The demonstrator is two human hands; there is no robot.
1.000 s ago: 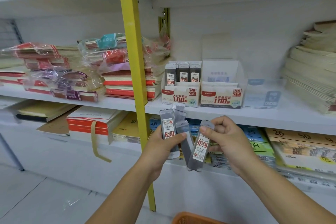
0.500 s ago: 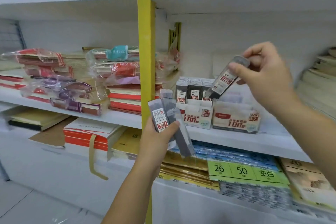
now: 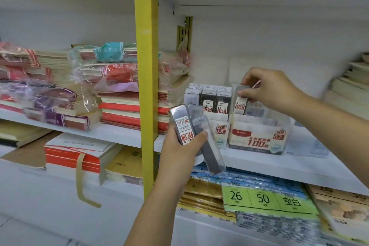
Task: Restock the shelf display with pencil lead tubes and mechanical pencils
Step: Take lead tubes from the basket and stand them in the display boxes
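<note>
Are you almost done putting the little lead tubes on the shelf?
Not yet. The HB 0.5 box already looks full of tubes. The right hand pinches one 0.7 tube at the HB 0.7 box, which looks mostly empty. The left hand grips a few more tubes waiting to go in. No mechanical pencils are in view.

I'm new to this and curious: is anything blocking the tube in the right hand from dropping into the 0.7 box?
Nothing visible does. The right hand pinches the 0.7 tube by its top, and its lower end sits behind the front panel of the 0.7 box. The 0.5 tubes stand in the neighbouring box, off to the side.
</note>
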